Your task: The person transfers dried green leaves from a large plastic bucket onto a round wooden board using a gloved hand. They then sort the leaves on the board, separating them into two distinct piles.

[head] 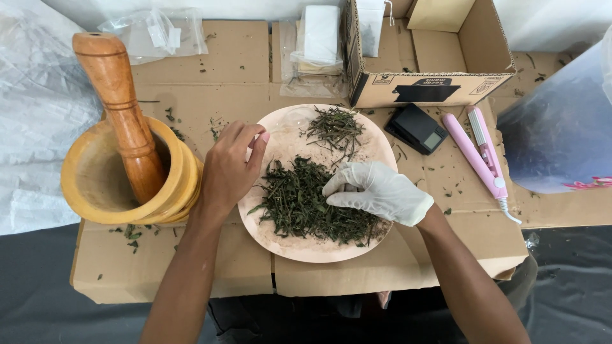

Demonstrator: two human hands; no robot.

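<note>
A round pink plate (299,250) sat on flattened cardboard (242,76), holding two heaps of dried green herbs: a big one (299,200) nearer, a smaller twiggy one (335,127) farther. The gloved right hand (379,191) lay on the big heap, fingers curled together into the leaves. The bare left hand (229,169) rested at the plate's left rim, fingertips pinched together; whether they held anything could not be made out. Left stood one wooden mortar (95,185) with one pestle (124,114) leaning in it. Right lay one small black scale (417,129) and one pink clamp-shaped tool (478,153). One open carton (427,51) sat far, its contents cut off.
</note>
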